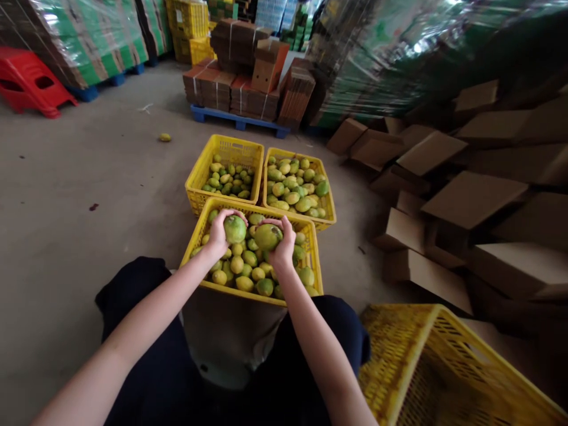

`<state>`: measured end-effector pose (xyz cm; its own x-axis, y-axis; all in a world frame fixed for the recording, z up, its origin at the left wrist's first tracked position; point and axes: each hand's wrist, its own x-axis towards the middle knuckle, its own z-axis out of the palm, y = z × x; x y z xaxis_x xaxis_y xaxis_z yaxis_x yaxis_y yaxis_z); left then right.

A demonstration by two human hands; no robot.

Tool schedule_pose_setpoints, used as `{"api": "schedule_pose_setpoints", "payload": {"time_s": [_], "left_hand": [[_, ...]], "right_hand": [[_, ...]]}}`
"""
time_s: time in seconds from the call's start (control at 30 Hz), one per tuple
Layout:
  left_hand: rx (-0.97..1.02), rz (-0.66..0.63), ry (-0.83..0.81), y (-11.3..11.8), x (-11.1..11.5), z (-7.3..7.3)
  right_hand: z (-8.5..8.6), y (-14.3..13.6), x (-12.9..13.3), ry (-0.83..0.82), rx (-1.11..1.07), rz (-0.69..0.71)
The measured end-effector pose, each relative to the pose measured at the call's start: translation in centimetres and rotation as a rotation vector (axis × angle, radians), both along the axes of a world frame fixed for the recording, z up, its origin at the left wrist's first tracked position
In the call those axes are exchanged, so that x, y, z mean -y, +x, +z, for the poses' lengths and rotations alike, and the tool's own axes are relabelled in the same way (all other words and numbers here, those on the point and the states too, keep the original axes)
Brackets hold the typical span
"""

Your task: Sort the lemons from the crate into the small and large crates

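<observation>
My left hand (pixel 219 229) is wrapped round a large green lemon (pixel 235 229), with the fingers curled over its far side. A second big lemon (pixel 268 236), duller green, is gripped in my right hand (pixel 284 242). Both hands are above the near yellow crate (pixel 252 296), which is full of yellow and green lemons (pixel 236 264). Behind it stand two more yellow crates. The left one (pixel 195 180) holds smaller, greener lemons (pixel 228 181), and the right one (pixel 327 207) is heaped with larger lemons (pixel 293 183).
A yellow crate (pixel 399 361) stands by my right knee. Cardboard boxes (pixel 474 198) are piled at right. Bundled cartons (pixel 244 89) sit on a blue pallet (pixel 239 120) behind the crates. A lone lemon (pixel 164 137) lies on the floor; a red stool (pixel 33 83) is far left.
</observation>
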<state>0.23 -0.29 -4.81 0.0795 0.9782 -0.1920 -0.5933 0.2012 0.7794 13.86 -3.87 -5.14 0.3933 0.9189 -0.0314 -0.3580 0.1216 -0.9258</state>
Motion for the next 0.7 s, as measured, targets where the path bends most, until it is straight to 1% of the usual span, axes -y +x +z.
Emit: {"api": "schedule_pose_setpoints", "payload": {"time_s": [0.03, 0.1, 0.17, 0.23, 0.33, 0.43, 0.57, 0.63, 0.7], "left_hand": [[-0.066, 0.01, 0.074, 0.1, 0.1, -0.2], [-0.199, 0.028, 0.227, 0.3, 0.5, -0.6], [-0.297, 0.023, 0.354, 0.5, 1.2, -1.0], [-0.336, 0.01, 0.418, 0.8, 1.9, -1.4], [-0.347, -0.028, 0.429, 0.8, 2.3, -1.7], [-0.299, -0.07, 0.389, 0.5, 2.2, -1.6], [-0.161, -0.062, 0.311, 0.4, 2.1, -1.1], [-0.138, -0.068, 0.315, 0.3, 2.2, -0.9], [-0.157, -0.081, 0.35, 0.3, 2.3, -0.8]], "right_hand": [[0.1, 0.1, 0.0, 0.033, 0.048, -0.059], [0.2, 0.1, 0.2, 0.09, 0.108, -0.112], [-0.1, -0.2, 0.4, 0.14, 0.149, -0.108], [-0.7, -0.5, 0.7, 0.157, 0.168, -0.088], [-1.4, -0.8, 1.0, 0.18, 0.205, -0.037], [-1.5, -0.9, 1.3, 0.217, 0.237, 0.015], [-1.2, -1.1, 1.7, 0.233, 0.223, -0.016], [-1.1, -1.2, 1.8, 0.253, 0.226, -0.016], [-1.1, -1.2, 1.8, 0.273, 0.239, -0.002]]}}
